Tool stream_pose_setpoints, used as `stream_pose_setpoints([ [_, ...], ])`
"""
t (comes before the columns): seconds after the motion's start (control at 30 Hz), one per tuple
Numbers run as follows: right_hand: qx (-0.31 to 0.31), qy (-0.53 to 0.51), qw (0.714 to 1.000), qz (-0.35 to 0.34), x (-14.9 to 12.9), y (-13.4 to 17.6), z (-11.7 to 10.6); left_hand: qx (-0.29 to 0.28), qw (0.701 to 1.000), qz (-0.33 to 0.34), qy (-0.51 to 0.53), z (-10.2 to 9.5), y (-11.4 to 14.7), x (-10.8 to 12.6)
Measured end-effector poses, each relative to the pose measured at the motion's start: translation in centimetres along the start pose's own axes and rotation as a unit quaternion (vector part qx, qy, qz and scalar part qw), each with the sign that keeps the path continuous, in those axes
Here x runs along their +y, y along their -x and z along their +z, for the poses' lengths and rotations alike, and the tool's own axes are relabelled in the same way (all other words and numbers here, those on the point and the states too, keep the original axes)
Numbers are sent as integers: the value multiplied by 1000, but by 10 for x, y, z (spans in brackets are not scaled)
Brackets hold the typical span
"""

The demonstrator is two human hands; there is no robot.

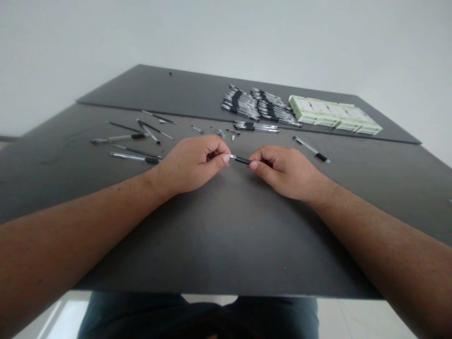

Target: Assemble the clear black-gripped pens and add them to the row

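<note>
Between my two hands a pen [241, 160] with a black grip is held roughly level above the table. My left hand [197, 162] pinches its clear end between thumb and forefinger. At the dark end, the thumb and fingers of my right hand [284, 170] are closed on it; the tip there is hidden. Left of my left hand lie loose pen parts, among them a clear barrel with a black grip [132, 157] and a thin dark refill [136, 151]. Small clear caps [218, 132] rest just beyond my hands.
Bundles of clear pens with black grips [242, 102] lie towards the back, beside a row of pale green boxes [334, 113]. One pen barrel [311, 149] lies beyond my right hand. A seam crosses the dark table [219, 240], and a small black piece [170, 73] sits far left.
</note>
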State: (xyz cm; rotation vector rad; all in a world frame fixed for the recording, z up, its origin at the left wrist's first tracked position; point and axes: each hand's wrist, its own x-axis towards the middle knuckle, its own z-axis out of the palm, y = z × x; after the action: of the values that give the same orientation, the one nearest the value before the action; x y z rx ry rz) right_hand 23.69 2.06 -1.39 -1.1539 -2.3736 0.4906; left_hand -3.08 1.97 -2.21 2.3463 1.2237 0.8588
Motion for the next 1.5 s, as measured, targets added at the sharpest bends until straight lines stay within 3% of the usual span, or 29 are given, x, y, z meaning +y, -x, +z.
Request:
stream_pose_setpoints([
  [0.43, -18, -76, 995, 61, -1, 1, 1, -36, 999, 0, 23, -1, -2, -2],
  [0.57, -13, -59, 997, 46, 0, 0, 1, -49, 998, -2, 32, -2, -2, -1],
  [0.97, -44, -46, 998, 28, -1, -2, -2, -9, 999, 15, 45, 4, 0, -7],
  [1.5, -8, -30, 999, 36, 4, -1, -1, 11, 999, -16, 37, 3, -2, -11],
])
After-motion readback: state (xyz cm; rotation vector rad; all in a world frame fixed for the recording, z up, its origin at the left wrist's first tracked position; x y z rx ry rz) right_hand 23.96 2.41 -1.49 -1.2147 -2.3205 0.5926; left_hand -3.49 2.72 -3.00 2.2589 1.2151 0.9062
